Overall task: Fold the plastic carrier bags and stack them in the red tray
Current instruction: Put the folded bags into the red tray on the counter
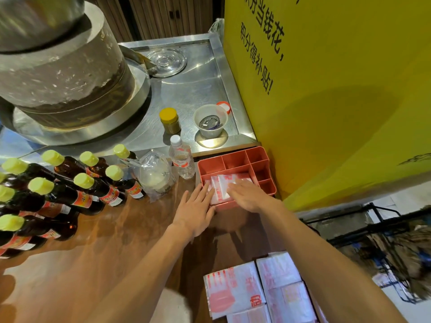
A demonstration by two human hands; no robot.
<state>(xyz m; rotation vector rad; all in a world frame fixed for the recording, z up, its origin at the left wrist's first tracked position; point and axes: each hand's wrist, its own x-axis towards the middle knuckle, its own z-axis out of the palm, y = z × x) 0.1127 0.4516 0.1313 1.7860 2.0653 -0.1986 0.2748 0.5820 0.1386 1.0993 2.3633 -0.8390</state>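
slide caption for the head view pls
Both hands, left and right, press folded carrier bags flat into the red tray.

Two bare forearms, no sleeves in view up to frame edge. Left hand [194,212] bare: no glove, ring, watch or wristband. Right hand [248,194] bare likewise, wrist unadorned. Nails short, unpainted where visible. Right fingertips slightly blurred.

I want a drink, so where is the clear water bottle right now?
The water bottle stands upright mid-frame on the wooden counter, just left of the red tray, beside a clear bag.
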